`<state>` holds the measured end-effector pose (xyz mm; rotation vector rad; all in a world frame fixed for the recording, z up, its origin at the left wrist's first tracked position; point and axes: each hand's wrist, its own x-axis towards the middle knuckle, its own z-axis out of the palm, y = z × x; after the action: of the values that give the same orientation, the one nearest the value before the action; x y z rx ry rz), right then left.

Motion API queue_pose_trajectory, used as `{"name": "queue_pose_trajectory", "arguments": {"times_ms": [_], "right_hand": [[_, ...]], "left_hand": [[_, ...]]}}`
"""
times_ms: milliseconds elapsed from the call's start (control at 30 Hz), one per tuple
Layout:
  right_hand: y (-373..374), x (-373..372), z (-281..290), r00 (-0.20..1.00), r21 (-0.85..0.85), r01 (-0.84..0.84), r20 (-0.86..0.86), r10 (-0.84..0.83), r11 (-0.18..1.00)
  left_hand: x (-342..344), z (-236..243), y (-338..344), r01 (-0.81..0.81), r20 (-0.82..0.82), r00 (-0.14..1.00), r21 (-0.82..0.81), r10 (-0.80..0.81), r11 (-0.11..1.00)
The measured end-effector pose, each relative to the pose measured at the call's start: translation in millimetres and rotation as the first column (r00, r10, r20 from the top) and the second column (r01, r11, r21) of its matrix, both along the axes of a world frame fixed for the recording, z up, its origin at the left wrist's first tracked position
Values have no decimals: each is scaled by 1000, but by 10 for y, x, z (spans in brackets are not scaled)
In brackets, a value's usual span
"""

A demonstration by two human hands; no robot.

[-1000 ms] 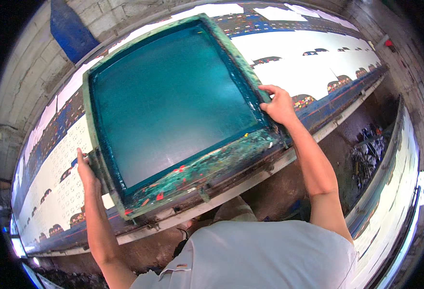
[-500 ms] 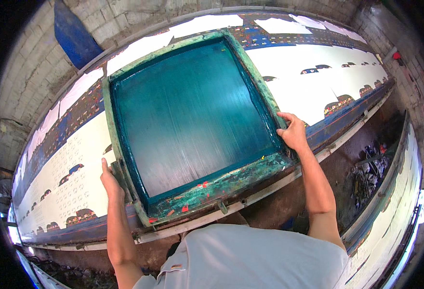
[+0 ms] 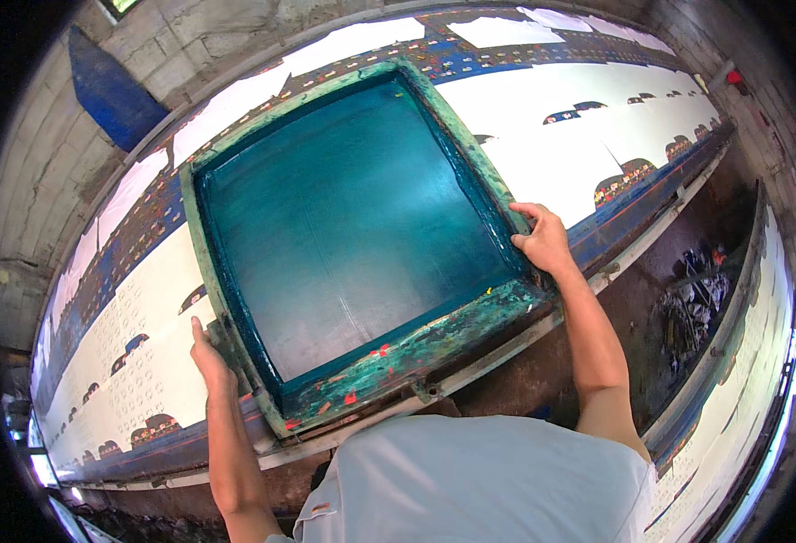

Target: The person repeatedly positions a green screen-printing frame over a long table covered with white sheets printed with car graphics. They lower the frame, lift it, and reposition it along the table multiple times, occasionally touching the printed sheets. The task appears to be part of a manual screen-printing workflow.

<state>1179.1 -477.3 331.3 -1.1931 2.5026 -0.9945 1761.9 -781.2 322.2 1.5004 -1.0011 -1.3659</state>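
Observation:
In front of me lies a large screen-printing frame (image 3: 434, 321), its wooden border stained green and specked with red. Its smooth teal mesh (image 3: 344, 217) fills the inside. My right hand (image 3: 541, 240) grips the frame's right side, near the lower right corner, thumb and index finger on the border. At the lower left side, my left hand (image 3: 210, 357) holds the edge with the thumb pointing up; its other fingers are mostly hidden against the frame. The frame sits tilted across the long table, over pale fabric pieces (image 3: 167, 271).
The long printing table has a dark, paint-stained surface and a metal rail (image 3: 633, 235) along its near edge. White cut pieces (image 3: 506, 100) with small dark printed shapes lie on it. A blue panel (image 3: 113, 86) leans on the block wall. Another table (image 3: 742, 362) stands at the right.
The view has shifted slightly, and the frame appears a little to the left and turned a bit. Both hands keep the same places on its sides.

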Motion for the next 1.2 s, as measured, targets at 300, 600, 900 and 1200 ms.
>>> {"name": "queue_pose_trajectory", "arguments": {"times_ms": [300,600,900,1200], "right_hand": [[-27,143,62,993,106,-5,-120,18,994],[120,1546,596,531,21,-844,-107,840,536],[-115,2208,528,551,147,-752,-395,735,642],[-553,2532,888,571,440,-702,-122,812,560]], "left_hand": [[-94,-145,-52,10,122,993,-43,-5,999],[-81,-275,-129,28,173,984,4,-28,1000],[-151,-346,-104,42,622,783,-30,-14,999],[-137,-122,28,109,588,808,-84,-39,990]]}}
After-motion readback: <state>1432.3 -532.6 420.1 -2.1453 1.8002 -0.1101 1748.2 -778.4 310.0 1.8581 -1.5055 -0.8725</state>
